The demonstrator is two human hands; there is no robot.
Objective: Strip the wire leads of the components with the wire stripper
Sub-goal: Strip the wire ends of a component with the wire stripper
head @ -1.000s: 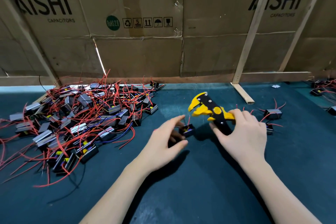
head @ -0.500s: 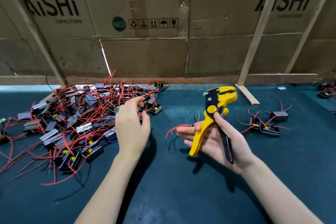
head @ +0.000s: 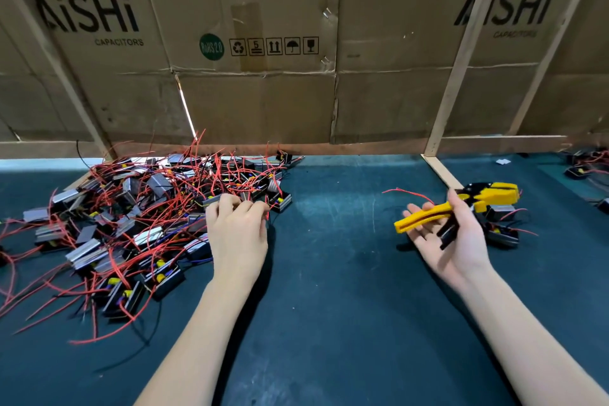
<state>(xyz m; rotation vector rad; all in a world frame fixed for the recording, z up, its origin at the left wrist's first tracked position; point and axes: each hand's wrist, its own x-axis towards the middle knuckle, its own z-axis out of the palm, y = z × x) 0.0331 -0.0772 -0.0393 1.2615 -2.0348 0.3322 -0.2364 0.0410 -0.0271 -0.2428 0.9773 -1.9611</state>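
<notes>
Now the left hand (head: 238, 234) is back at the pile (head: 138, 224) on the left of the mat (head: 329, 306), its fingers curled down among the red leads and boxy components, apparently pinching one, though which one cannot be told. Half a second ago it was only arriving there; a second ago it held a component at mid-table beside the stripper (head: 461, 208). The right hand (head: 451, 241) has swung right, palm up, fingers loosely spread under the yellow handle with the thumb over it, so the tool rests in the hand, its head pointing right above the small done group (head: 501, 227). A red lead (head: 408, 193) shows above its fingertips. One piece looks finished; the next is being fetched.
</notes>
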